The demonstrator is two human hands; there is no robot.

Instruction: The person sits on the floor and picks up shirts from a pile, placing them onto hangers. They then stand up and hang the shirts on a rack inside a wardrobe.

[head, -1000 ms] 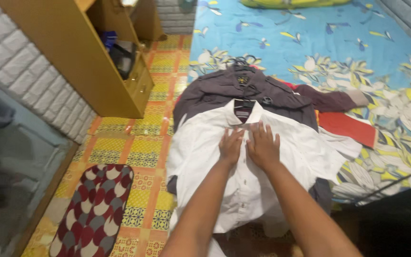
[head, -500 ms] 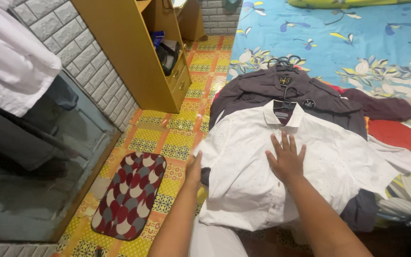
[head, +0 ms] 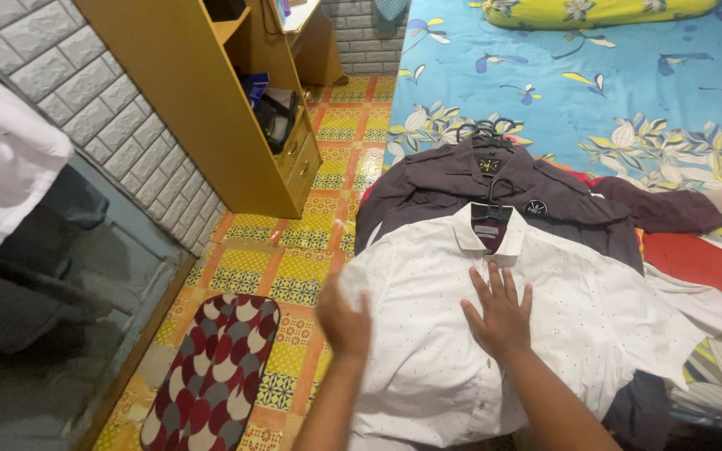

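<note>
Your left hand has lifted off the sleeve edge and now hovers blurred, fingers loosely spread, holding nothing. On the bed, the white shirt lies flat under your open right hand.

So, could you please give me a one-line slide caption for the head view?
Right hand flat on a white shirt atop a grey shirt on a floral bed; left hand at its sleeve.

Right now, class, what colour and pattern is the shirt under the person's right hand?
White with tiny dark dots: the shirt, under the right hand, clearest in the head view.
</note>
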